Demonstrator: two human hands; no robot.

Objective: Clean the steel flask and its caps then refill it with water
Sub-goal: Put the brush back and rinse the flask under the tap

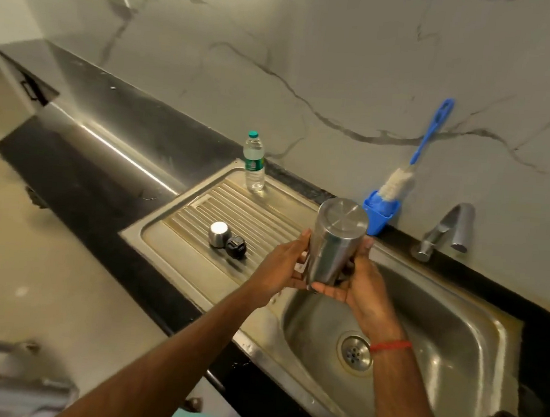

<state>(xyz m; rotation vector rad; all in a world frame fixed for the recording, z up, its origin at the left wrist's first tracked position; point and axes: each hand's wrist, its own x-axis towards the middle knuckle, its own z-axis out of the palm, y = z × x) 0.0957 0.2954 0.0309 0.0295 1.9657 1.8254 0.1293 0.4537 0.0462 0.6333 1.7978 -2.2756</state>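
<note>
Holding upturned steel flask (335, 243); left hand (282, 265) and right hand (358, 290) fingers (301, 244) curled round; mouth hidden.

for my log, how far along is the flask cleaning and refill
Done: both caps are off; the steel cap and black cap lie on the drainboard. In hand: left hand and right hand hold the flask bottom-up over the sink. Left: probably scrubbing, since the brush sits in its holder, and refilling; the water bottle stands capped.
</note>
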